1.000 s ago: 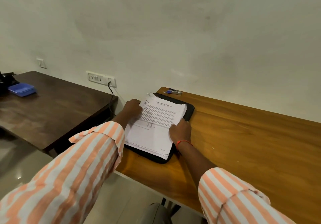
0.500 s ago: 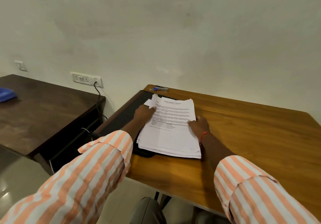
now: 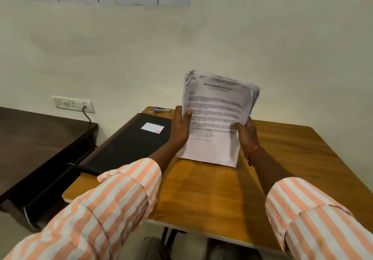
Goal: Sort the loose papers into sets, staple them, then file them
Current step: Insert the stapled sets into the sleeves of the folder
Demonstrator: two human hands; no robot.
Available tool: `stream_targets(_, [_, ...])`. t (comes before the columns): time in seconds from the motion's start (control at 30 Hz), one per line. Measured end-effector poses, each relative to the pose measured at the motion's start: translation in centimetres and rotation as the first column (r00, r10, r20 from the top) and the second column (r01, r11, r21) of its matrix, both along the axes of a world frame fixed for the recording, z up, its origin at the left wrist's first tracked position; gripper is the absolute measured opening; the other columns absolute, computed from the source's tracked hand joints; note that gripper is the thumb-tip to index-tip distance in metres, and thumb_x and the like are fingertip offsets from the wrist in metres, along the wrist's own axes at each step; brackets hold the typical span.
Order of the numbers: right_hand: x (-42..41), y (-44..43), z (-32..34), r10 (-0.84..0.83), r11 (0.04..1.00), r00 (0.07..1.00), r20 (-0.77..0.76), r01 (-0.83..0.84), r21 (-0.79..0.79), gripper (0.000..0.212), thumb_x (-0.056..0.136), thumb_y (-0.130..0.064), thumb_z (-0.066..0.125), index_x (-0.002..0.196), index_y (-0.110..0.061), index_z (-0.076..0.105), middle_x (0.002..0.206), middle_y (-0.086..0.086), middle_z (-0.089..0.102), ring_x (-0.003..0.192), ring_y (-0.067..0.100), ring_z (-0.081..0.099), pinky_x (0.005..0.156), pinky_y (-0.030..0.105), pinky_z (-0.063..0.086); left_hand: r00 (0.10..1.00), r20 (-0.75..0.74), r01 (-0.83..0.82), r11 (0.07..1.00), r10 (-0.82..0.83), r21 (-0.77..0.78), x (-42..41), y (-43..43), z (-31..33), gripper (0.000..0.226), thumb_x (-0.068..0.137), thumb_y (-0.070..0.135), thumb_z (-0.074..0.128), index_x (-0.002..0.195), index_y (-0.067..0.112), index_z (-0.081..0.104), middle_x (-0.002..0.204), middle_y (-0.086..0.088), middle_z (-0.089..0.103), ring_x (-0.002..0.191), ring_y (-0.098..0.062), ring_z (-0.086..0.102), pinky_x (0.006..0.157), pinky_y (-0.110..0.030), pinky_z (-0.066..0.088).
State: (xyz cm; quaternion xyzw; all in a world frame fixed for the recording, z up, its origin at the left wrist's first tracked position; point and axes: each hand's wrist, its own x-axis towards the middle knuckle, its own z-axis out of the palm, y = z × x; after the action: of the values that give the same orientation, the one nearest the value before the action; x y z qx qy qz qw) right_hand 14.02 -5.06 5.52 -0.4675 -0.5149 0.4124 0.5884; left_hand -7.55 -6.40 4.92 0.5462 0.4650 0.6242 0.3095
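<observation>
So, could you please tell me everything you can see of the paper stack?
The paper stack is white printed sheets, text blurred, top edges uneven. It stands upright, bottom edge seemingly on the wooden table, right of the black folder. The left hand and right hand grip its sides.

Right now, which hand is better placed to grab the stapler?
Probably the left hand: it grips the paper stack on the side nearest the stapler, while the right hand holds the far edge.
</observation>
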Motion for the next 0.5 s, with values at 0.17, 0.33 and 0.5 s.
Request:
stream_targets(0.17, [0.2,-0.8,-4.9,-0.002,0.995,0.998,0.058,0.007,-0.095,0.035,0.099,-0.009,0.057,0.133,-0.012,0.054,0.125,0.002,0.066,0.113,0.022,0.063,0.084,0.028,0.051,0.998,0.064,0.0,0.994,0.006,-0.105,1.0,-0.7,-2.8,0.035,0.103,0.048,0.048,0.133,0.031,0.041,0.123,-0.001,0.066,0.1,-0.019,0.073,0.075,-0.035,0.064])
stream_targets(0.33, [1.2,-1.1,-3.6,-0.118,0.991,0.978,0.173,0.127,-0.043,0.028,0.101,-0.014,0.056,0.129,-0.01,0.052,0.118,0.002,0.062,0.102,0.019,0.06,0.071,0.019,0.047,0.998,0.032,-0.042,0.982,0.049,-0.184,2.4,-0.1,-1.9,0.035,0.103,0.047,0.05,0.128,0.023,0.045,0.113,0.006,0.064,0.103,-0.021,0.069,0.079,-0.034,0.062])
stream_targets(0.5, [7.5,0.2,-2.9,-0.192,0.948,0.875,0.445,0.283,-0.148,0.037,0.096,-0.012,0.06,0.131,-0.006,0.05,0.128,0.012,0.061,0.116,0.033,0.059,0.087,0.035,0.047,0.99,0.114,0.128,0.901,-0.088,-0.414,7.5,2.4,-3.1,0.055,0.098,0.041,0.06,0.144,0.016,0.046,0.138,-0.009,0.062,0.118,-0.032,0.064,0.099,-0.052,0.055])
